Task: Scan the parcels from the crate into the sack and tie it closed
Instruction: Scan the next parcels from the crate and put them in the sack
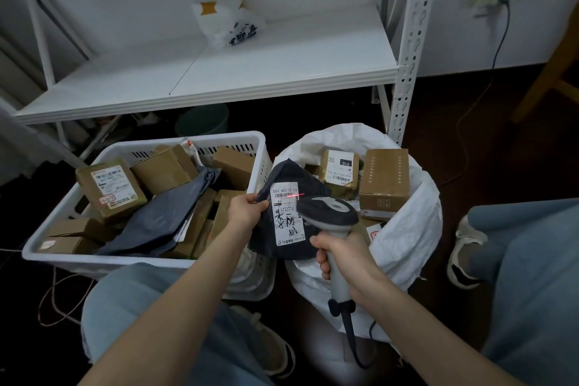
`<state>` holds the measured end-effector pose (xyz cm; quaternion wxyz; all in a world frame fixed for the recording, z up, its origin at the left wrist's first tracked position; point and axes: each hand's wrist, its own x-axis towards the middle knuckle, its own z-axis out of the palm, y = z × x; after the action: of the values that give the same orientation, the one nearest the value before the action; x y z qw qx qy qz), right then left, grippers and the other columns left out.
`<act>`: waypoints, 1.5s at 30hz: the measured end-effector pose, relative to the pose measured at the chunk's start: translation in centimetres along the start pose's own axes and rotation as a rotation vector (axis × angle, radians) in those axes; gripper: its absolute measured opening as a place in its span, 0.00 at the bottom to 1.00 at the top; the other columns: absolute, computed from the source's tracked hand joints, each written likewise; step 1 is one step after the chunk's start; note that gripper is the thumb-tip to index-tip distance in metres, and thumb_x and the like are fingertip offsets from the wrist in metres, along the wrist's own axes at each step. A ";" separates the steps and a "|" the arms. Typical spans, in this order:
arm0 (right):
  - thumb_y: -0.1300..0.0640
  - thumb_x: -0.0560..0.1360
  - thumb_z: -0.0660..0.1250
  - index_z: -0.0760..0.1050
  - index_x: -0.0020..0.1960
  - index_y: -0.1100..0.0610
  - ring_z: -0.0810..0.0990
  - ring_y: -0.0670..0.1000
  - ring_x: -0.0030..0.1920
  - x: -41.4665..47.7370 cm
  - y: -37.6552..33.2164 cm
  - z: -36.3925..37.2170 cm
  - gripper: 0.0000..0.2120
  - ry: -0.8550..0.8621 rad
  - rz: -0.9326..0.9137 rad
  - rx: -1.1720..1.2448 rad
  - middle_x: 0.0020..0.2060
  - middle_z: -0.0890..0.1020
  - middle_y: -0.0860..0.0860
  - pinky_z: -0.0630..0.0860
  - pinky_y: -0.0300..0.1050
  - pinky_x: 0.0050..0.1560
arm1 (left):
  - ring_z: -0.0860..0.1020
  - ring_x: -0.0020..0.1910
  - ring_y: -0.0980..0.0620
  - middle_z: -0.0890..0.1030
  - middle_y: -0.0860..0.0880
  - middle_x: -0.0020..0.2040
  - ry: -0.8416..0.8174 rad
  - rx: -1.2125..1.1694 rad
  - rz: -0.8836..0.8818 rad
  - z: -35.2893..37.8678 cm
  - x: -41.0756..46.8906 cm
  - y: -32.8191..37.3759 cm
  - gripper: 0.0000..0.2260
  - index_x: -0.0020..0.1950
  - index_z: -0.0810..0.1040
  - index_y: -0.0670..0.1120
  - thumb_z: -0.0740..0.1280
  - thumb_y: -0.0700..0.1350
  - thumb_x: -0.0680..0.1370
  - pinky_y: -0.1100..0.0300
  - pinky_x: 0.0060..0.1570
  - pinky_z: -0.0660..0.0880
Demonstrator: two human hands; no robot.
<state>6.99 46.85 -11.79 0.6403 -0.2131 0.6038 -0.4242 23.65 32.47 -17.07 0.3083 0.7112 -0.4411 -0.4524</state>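
Observation:
My left hand (pixel 246 208) pinches the left edge of a dark grey mailer parcel (pixel 293 175) with a white label, held between the crate and the sack. My right hand (pixel 343 255) grips the handle of a grey barcode scanner (pixel 329 211) aimed at that label; a red scan line falls across the barcode. On the floor at the left, a white plastic crate (pixel 56 213) holds several brown boxes and another grey mailer. At the right, an open white sack (pixel 416 229) contains several brown boxes.
A white metal shelf (pixel 219 72) stands behind the crate and sack, with a white plastic bag (pixel 228 20) on it. My knees in blue jeans frame the bottom of the view. The scanner cable (pixel 352 341) hangs down in front of the sack. A string lies on the floor at the left.

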 end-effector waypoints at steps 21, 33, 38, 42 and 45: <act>0.64 0.73 0.68 0.74 0.30 0.61 0.69 0.49 0.23 0.3 -0.2 0.3 0.13 0.013 -0.008 0.025 0.22 0.74 0.53 0.68 0.42 0.27 | 0.81 0.48 0.43 0.83 0.41 0.48 -0.002 0.009 0.006 0.3 0.5 0.1 0.04 0.50 0.82 0.43 0.69 0.38 0.76 0.52 0.48 0.78; 0.64 0.73 0.68 0.74 0.31 0.61 0.69 0.49 0.23 0.2 -0.1 0.0 0.13 0.007 -0.010 0.037 0.23 0.73 0.53 0.68 0.42 0.27 | 0.82 0.48 0.42 0.83 0.41 0.48 -0.009 0.024 0.010 0.3 0.1 0.5 0.04 0.49 0.82 0.45 0.70 0.39 0.76 0.47 0.53 0.79; 0.65 0.74 0.68 0.74 0.31 0.61 0.68 0.49 0.23 0.1 -0.2 -0.1 0.12 0.014 -0.023 0.053 0.22 0.73 0.53 0.68 0.42 0.27 | 0.81 0.49 0.43 0.83 0.41 0.49 -0.014 0.021 0.014 0.4 -0.4 0.9 0.04 0.50 0.81 0.44 0.69 0.39 0.76 0.49 0.51 0.79; 0.65 0.74 0.67 0.73 0.32 0.61 0.68 0.49 0.22 0.1 -0.2 -0.2 0.12 0.016 -0.030 0.064 0.21 0.72 0.52 0.67 0.42 0.27 | 0.81 0.49 0.43 0.82 0.42 0.49 -0.016 0.023 0.025 0.4 -0.9 1.2 0.03 0.46 0.80 0.46 0.68 0.39 0.77 0.52 0.47 0.78; 0.65 0.74 0.67 0.73 0.32 0.61 0.68 0.49 0.23 0.0 -0.1 -0.3 0.11 0.007 -0.034 0.068 0.22 0.72 0.52 0.67 0.42 0.26 | 0.81 0.49 0.43 0.83 0.41 0.49 -0.016 0.029 0.024 0.4 -1.1 1.4 0.03 0.46 0.81 0.46 0.69 0.39 0.77 0.51 0.49 0.79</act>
<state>6.66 46.88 -11.76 0.6378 -0.2002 0.5876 -0.4559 22.57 32.89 -15.62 0.2998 0.7064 -0.4586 -0.4480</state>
